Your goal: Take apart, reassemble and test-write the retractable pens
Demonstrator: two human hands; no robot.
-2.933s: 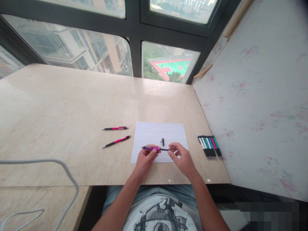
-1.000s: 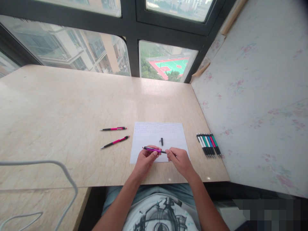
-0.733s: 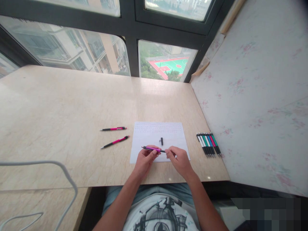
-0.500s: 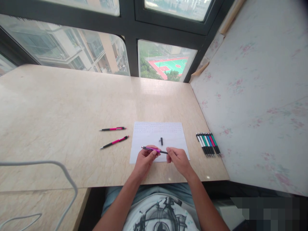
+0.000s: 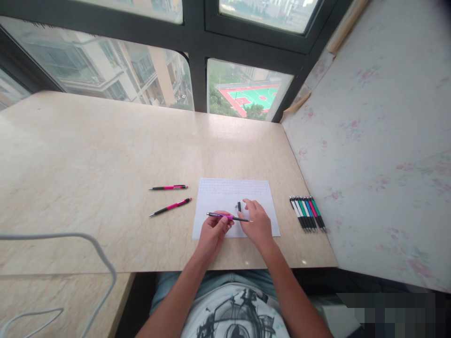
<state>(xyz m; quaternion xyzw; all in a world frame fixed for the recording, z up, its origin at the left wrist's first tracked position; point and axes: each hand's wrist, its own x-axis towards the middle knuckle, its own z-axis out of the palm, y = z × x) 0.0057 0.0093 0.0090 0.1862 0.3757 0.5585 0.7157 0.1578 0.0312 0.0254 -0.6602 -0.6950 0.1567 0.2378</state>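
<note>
My left hand (image 5: 212, 232) pinches a purple mechanical pencil (image 5: 228, 217) and holds it level over a white sheet of paper (image 5: 234, 192) with faint handwriting. My right hand (image 5: 256, 222) reaches forward over the sheet, fingers spread, with its fingertips at a small black cap (image 5: 239, 206) lying on the paper. A tiny grey piece lies just left of the cap.
Two pink and black pencils (image 5: 169, 207) (image 5: 168, 187) lie on the beige marble table (image 5: 105, 155) to the left. A row of several coloured pencils (image 5: 307, 213) lies at the right, by a flowered wall. Windows stand behind. A white wire frame (image 5: 88, 244) is at lower left.
My right hand has let go of the purple pencil's tip and moved forward to the small black cap. My left hand still holds the pencil in the same place.
</note>
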